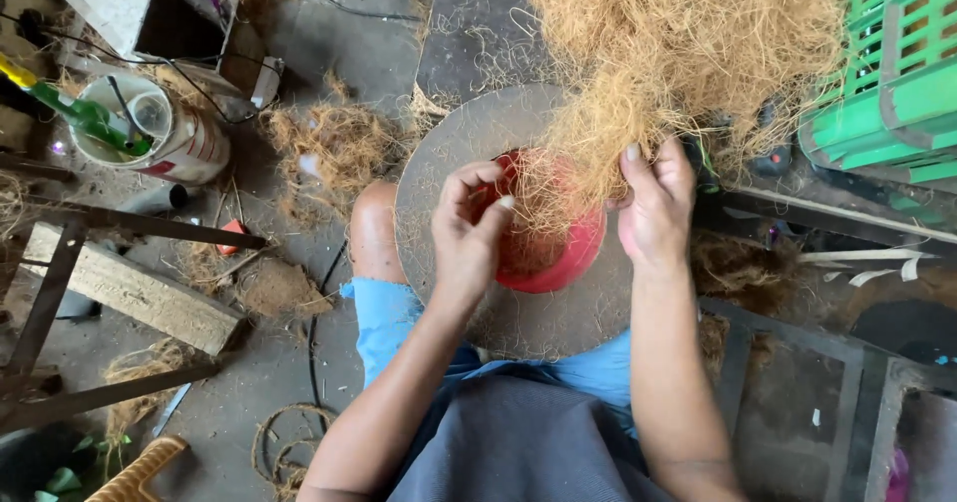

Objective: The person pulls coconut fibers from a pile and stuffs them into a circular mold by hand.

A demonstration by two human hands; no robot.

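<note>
On a round grey board (558, 313) across the lap, above a littered concrete floor (329, 33) with a green crate (897, 73) alongside: left hand (469, 228) pinching fibre strands, right hand (653, 208) gripping the coir heap (678, 43) over a red bowl (553, 258).

Your arms are bare to the elbow and beyond, no sleeves, watch or rings showing on your left hand (467, 225) or right hand (653, 208). You wear light blue denim shorts (384, 318) with a frayed hem, and a dark grey top (518, 442).
</note>
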